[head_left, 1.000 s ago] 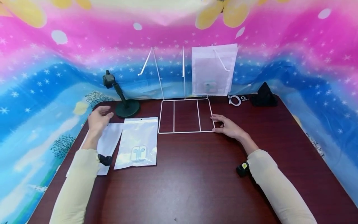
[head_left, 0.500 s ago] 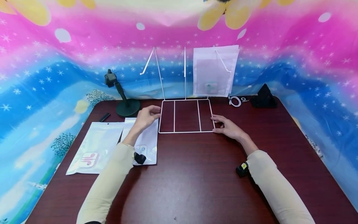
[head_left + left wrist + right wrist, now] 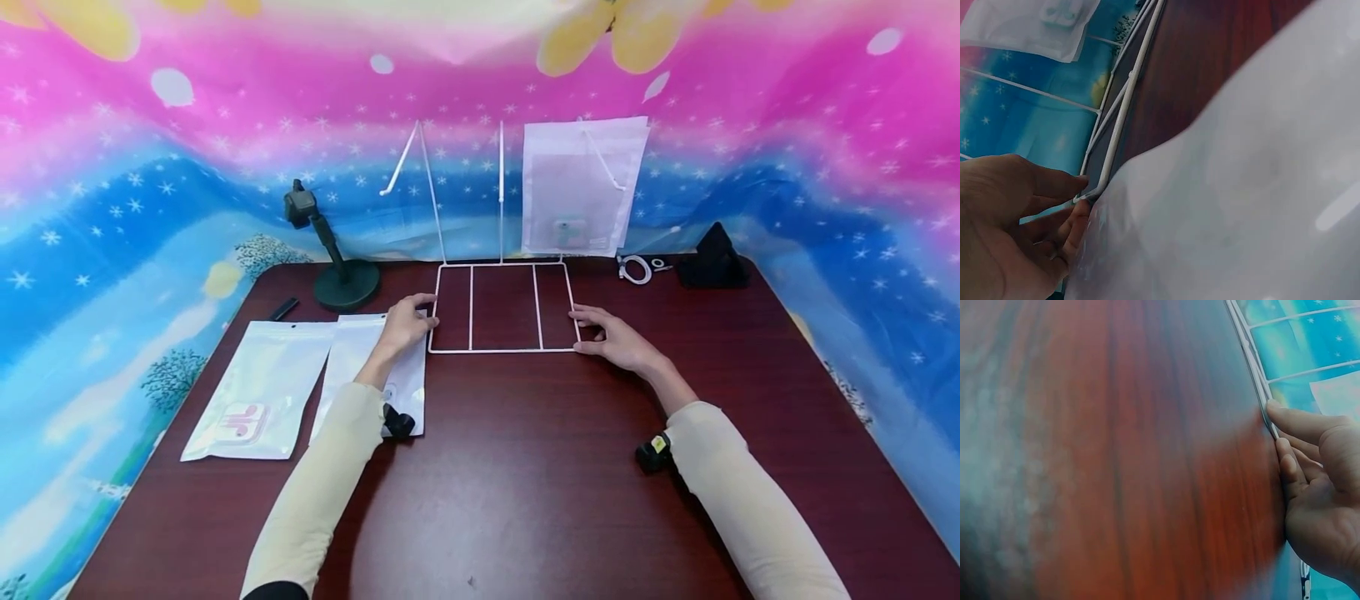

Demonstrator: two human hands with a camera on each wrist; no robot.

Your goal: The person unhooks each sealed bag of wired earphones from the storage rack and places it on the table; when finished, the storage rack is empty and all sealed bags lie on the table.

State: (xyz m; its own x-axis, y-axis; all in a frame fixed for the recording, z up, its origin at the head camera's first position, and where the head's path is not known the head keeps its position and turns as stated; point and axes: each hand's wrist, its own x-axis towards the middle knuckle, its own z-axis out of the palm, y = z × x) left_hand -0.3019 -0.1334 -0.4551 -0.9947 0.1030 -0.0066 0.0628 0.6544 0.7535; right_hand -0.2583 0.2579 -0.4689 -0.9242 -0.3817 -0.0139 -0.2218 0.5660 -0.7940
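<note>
A white wire display rack stands toward the back of the table, its flat base forward and several prongs rising behind. My left hand holds the base's left side; the left wrist view shows thumb and fingers about the wire at a corner. At the opposite side my right hand grips the wire, thumb near the front corner. From the right prong hangs a white zip pouch with a small case faintly visible inside. Under my left forearm lies a second pouch, partly hidden.
Left of it lies another pouch with pink earphones in a case. A dark round-based stand, a small black stick, a coiled white cable and a black holder surround the rack. Printed cloth encloses the table.
My left hand has come from above the left pouch rightward to the rack's left side and taken hold there. My right hand has stayed at the rack's right side.
</note>
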